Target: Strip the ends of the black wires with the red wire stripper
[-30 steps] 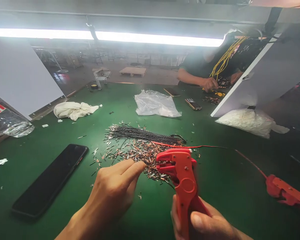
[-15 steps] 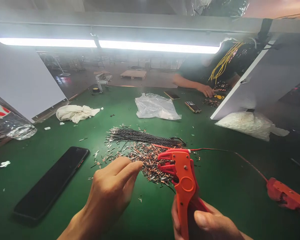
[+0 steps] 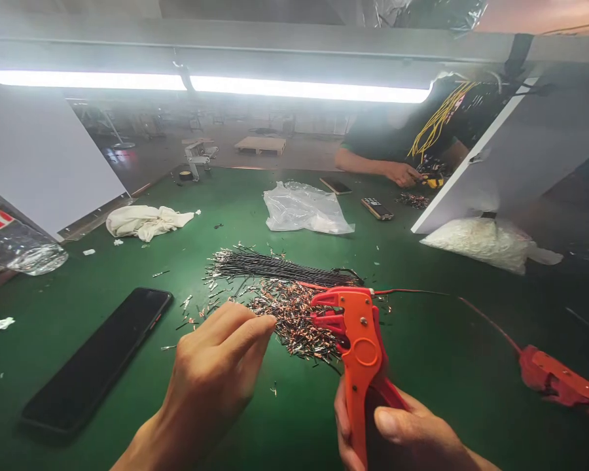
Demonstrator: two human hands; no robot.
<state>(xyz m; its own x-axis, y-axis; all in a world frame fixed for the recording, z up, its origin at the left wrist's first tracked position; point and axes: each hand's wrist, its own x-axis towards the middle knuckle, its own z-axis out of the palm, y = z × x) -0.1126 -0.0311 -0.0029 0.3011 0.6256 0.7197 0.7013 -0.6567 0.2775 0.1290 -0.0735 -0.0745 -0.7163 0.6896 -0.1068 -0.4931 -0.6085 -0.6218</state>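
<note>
My right hand is wrapped around the grip of an orange and red wire stripper, its jaws pointing left. My left hand is closed in a pinch just left of those jaws, on a thin dark wire that shows faintly between fingertips and tool. Under the jaws lies a heap of short wire offcuts, black bits mixed with copper strands. Behind the heap a bundle of black wires lies lengthwise across the table.
A phone lies at left, with a white cloth beyond it. A clear plastic bag lies behind the bundle. At right are a second red stripper and a white-filled bag. Opposite, a co-worker's hand holds a yellow tool.
The view has shifted slightly. My left hand and the stripper keep nearly the same places, the jaws looking a little wider apart. The co-worker's yellow tool has been raised a little.
</note>
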